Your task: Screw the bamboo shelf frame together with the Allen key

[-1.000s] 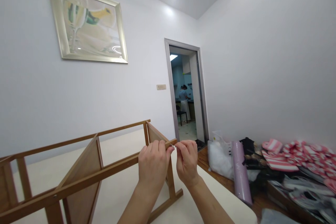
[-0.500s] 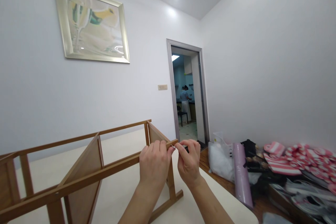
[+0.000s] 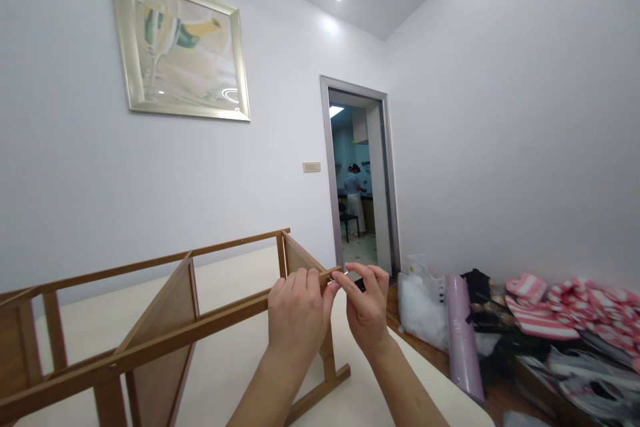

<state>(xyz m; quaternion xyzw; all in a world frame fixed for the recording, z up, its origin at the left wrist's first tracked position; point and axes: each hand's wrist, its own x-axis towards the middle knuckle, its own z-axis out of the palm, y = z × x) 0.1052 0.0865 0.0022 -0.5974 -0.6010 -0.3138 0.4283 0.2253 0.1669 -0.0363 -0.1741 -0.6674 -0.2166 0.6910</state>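
Note:
A brown wooden shelf frame (image 3: 220, 321) lies on its side across a cream-topped table (image 3: 235, 373), its flat panels standing between long rails. My left hand (image 3: 299, 313) is closed around the near rail, close to its right end, with the thumb at the tip. Just beyond that end, my right hand (image 3: 366, 307) has its thumb and index finger around a small silvery metal piece (image 3: 345, 273). Mostly covered by the fingers, that piece shows too little to tell its kind. The other right fingers are bent and loosely apart.
On the floor at right lie a purple wrapped roll (image 3: 463, 337), a white plastic bag (image 3: 423, 310), pink-striped fabric (image 3: 545, 307) and a box (image 3: 540, 380) with plastic-wrapped items. Through a doorway (image 3: 357, 173), a person (image 3: 353, 193) stands at a counter.
The right hand has turned slightly, with its fingers opening a little and shifting right. My left hand keeps its hold on the rail. The whole view has shifted slightly.

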